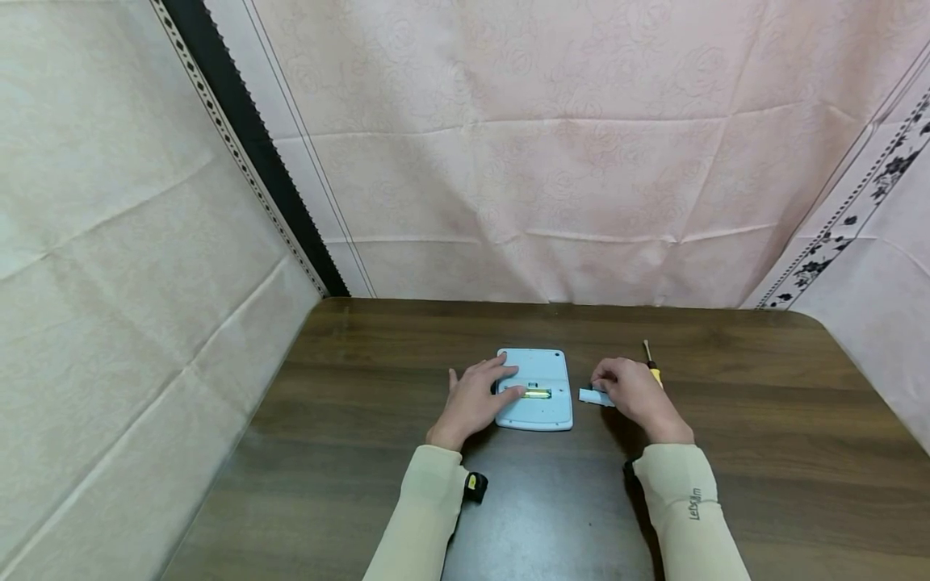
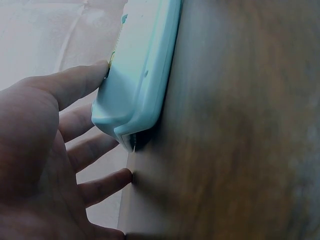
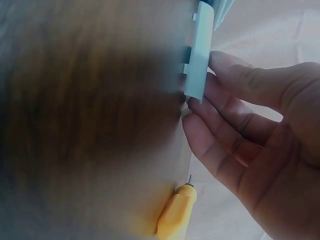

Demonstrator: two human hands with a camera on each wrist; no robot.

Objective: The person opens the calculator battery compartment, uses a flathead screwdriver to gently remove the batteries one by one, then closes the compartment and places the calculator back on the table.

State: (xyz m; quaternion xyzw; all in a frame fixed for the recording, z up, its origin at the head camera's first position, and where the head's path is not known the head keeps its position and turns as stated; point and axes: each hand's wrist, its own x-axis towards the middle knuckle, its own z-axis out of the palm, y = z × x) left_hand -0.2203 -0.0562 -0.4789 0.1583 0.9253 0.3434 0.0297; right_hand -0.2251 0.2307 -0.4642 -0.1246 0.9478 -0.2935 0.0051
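Observation:
A flat light blue device (image 1: 534, 413) with rounded corners lies back side up on the table, and a battery (image 1: 539, 394) shows in its uncovered slot. My left hand (image 1: 472, 401) rests at the device's left side. Its thumb touches the battery end and its other fingers spread along the edge, fairly straight in the left wrist view. To the right of the device, my right hand (image 1: 639, 395) pinches a light blue battery cover (image 3: 200, 55) between thumb and fingertips. The cover has small tabs along one side and is held apart from the device.
A screwdriver with a yellow handle (image 3: 176, 215) lies just beyond the right hand, its shaft pointing away. The brown wooden table (image 1: 378, 379) ends at a pale patterned cloth (image 1: 581, 177) behind, and more cloth hangs at the left.

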